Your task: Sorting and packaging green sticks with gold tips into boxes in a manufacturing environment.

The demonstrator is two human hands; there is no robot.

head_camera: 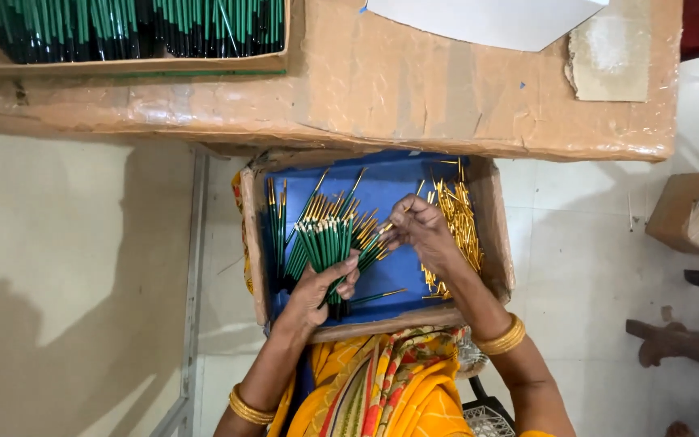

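My left hand (324,285) grips a fanned bundle of green sticks (327,236) with gold tips, held over a blue-lined cardboard tray (253,243) on my lap. My right hand (418,228) pinches at the right edge of the bundle, fingertips on one or two of its gold-tipped sticks. A pile of loose gold metal tips (456,220) lies in the tray just right of that hand. A few green sticks (274,220) lie along the tray's left side, and one lies near the front edge (376,296).
A brown cardboard-covered table (414,89) spans the top, with a box of many green sticks (131,28) at its left and a white sheet (487,20) at the back. A small cardboard box of pale sticks (697,212) stands on the floor at right.
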